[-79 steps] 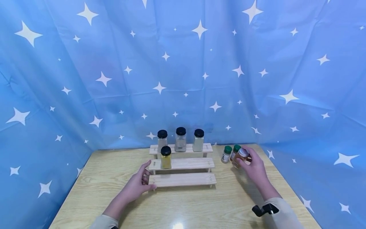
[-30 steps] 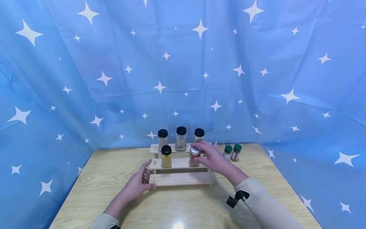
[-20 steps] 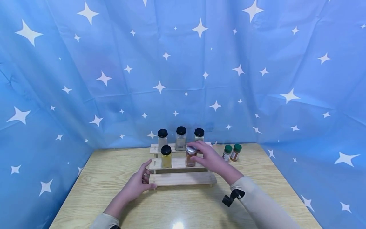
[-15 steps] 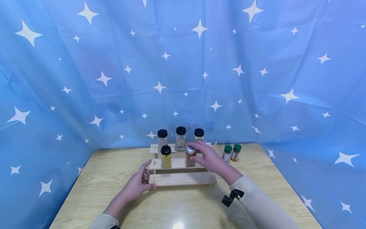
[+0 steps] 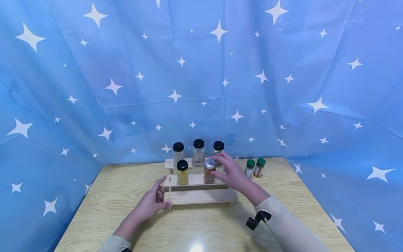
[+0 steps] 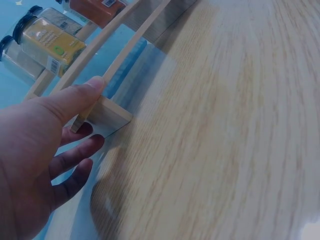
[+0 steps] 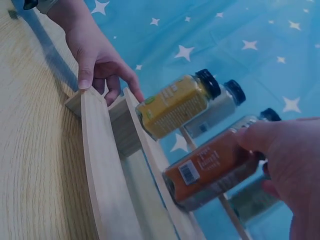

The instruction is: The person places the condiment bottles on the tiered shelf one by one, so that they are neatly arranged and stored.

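Observation:
A three-tier wooden spice rack [image 5: 201, 197] stands on the table. My left hand [image 5: 151, 204] holds its left end, thumb on the lowest tier and the other fingers bent beside the end. On the middle tier stands a silver-capped spice jar [image 5: 209, 172] with orange-red contents; its cap looks dark in the right wrist view. My right hand [image 5: 233, 175] is at the jar's right side with a loosened grip, thumb [image 7: 255, 137] still over the jar near its neck. Some fingers are hidden behind the jar. A black-capped yellow spice jar [image 5: 182, 173] stands left of it.
Black-capped jars stand on the top tier: a left one [image 5: 178, 152], a middle one [image 5: 198, 154] and a right one [image 5: 218, 147], partly behind my right hand. Two green-capped jars [image 5: 249, 168] stand on the table right of the rack. A blue starred curtain [image 5: 201, 70] hangs behind.
My right hand has carried the silver-capped jar from the table's right side to the middle tier and slid it left. Now the hand shifts slightly right while the jar stays. The left hand keeps still.

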`<state>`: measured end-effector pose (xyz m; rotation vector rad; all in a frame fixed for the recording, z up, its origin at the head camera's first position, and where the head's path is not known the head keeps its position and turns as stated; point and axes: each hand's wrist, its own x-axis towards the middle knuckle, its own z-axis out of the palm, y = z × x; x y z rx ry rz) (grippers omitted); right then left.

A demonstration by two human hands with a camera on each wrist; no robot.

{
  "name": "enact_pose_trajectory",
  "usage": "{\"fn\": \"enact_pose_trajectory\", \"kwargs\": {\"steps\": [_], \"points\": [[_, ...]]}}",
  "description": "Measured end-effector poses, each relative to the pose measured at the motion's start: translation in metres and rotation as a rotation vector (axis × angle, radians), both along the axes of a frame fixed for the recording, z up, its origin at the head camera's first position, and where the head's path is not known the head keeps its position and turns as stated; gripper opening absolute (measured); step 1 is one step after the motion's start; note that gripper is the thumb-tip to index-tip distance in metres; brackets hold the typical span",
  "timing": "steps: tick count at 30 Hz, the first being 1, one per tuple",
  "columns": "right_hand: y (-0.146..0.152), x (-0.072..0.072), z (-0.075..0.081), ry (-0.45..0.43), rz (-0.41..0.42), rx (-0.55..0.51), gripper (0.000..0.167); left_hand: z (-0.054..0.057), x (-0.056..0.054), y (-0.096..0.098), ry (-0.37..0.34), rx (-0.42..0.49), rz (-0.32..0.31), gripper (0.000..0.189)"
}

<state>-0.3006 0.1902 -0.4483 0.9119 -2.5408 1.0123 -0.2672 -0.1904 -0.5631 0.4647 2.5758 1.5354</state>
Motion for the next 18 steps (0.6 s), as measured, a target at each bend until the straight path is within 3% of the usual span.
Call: {"fn": "enact_pose_trajectory", "kwargs": {"steps": [7, 12, 18], "points": [[0.043, 0.007, -0.003, 0.079, -0.135, -0.069, 0.042, -0.001, 0.001, 0.0, 0.002, 0.015, -0.008, 0.117], [0.09, -0.005, -0.008, 0.065, -0.254, -0.021, 0.042, 0.0, 0.0, 0.0, -0.008, 0.029, -0.014, 0.116], [0.13, -0.021, -0.012, 0.012, -0.332, 0.069, 0.045, 0.0, 0.0, 0.0, -0.009, 0.025, -0.007, 0.116]]}}
